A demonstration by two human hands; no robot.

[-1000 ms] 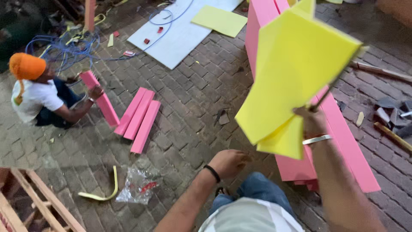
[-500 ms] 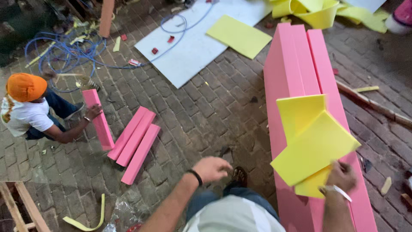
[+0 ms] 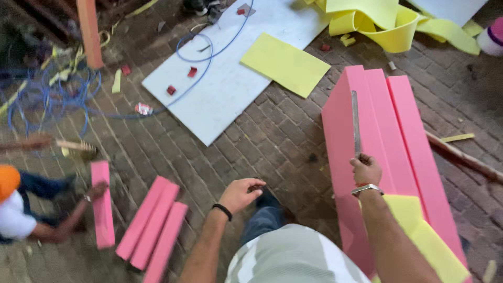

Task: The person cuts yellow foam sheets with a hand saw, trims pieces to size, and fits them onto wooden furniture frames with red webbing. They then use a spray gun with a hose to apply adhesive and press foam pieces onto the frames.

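Note:
My right hand (image 3: 365,169) grips one end of a long metal ruler (image 3: 356,121) that lies lengthwise on top of the tall pink foam blocks (image 3: 398,131). A watch sits on that wrist. Two yellow foam sheets (image 3: 424,236) rest on the near end of the blocks, beside my forearm. My left hand (image 3: 240,194) hovers over the brick floor with fingers loosely apart, holding nothing; a black band circles its wrist.
Three pink foam strips (image 3: 154,230) lie on the bricks at lower left. A person in an orange cap (image 3: 15,209) holds another pink strip (image 3: 102,202). A white board (image 3: 230,78) carries a yellow sheet (image 3: 285,64) and blue cable (image 3: 47,99). Yellow foam scraps (image 3: 377,21) are piled at top.
The yellow sheets left my right hand and now lie on the pink blocks. That hand now grips the metal ruler. The view has moved closer to the blocks.

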